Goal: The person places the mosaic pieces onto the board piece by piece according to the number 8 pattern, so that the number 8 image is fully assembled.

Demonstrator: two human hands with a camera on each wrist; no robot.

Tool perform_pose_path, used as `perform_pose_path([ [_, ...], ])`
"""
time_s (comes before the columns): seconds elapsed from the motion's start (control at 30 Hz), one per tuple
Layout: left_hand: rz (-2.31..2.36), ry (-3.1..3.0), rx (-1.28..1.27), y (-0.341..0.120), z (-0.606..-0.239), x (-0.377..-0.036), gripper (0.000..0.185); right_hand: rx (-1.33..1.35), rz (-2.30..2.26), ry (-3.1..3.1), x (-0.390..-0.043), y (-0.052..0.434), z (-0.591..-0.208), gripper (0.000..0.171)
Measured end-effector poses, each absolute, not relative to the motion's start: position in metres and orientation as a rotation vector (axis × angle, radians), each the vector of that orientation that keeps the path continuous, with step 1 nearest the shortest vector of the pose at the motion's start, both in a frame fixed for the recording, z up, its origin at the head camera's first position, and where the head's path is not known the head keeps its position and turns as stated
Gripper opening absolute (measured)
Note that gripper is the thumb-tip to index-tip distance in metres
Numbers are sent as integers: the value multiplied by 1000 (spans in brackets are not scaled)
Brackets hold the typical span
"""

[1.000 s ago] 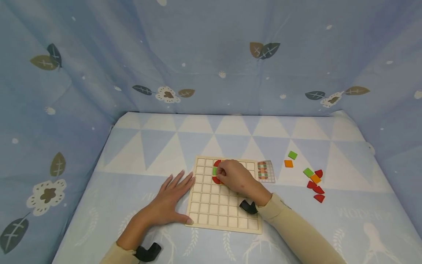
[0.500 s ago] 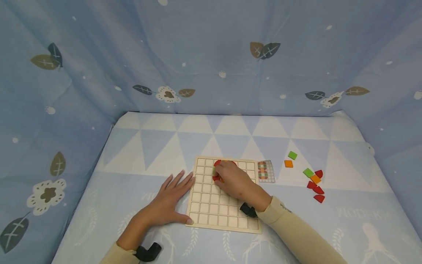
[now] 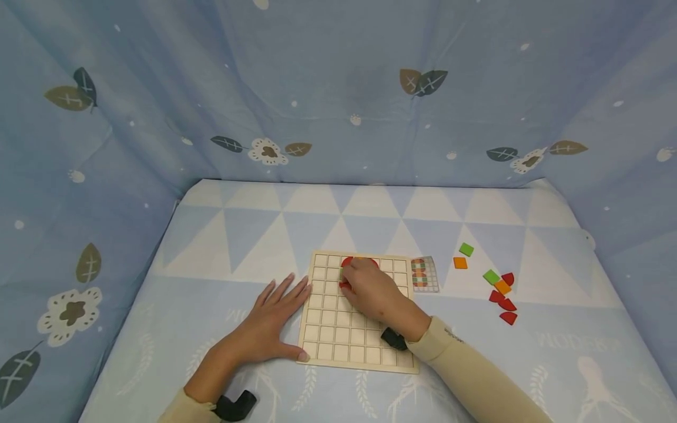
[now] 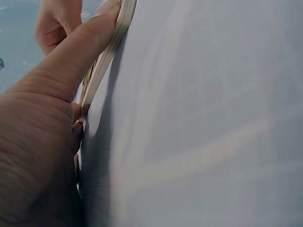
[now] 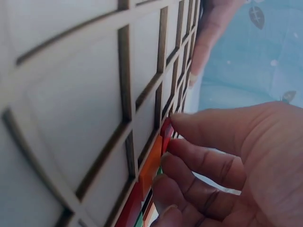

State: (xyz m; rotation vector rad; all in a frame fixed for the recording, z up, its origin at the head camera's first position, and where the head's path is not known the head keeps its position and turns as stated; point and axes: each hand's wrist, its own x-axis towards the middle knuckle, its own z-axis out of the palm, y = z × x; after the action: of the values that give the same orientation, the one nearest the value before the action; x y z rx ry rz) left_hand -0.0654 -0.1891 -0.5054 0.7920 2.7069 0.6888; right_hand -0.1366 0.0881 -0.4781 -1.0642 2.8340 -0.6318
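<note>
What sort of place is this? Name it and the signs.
Probably a fabric-enclosed tabletop set up for recording: a leaf-print blue curtain on three sides, a cloth-covered table, and a wooden grid board with loose coloured tiles.

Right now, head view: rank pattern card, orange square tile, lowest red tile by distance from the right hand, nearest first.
From the right hand:
1. Pattern card, just right of it, beside the board's right edge.
2. Orange square tile, farther right, on the cloth.
3. Lowest red tile, farthest right, at the bottom of the loose cluster.
</note>
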Motion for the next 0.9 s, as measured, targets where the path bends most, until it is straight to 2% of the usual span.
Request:
perform_pose_path([
  [0.43,650,2732,789,-188,-505,-61,129,-945,-684,2836,-133,95,-476,12],
  [0.73,624,2732,759,-186,-507,-62,132,-775,-879,2833,-125,134,-466,17],
  [0.9,634,2730,760,-185,-507,-61,131,-694,-879,2872,-121,160,-467,13],
])
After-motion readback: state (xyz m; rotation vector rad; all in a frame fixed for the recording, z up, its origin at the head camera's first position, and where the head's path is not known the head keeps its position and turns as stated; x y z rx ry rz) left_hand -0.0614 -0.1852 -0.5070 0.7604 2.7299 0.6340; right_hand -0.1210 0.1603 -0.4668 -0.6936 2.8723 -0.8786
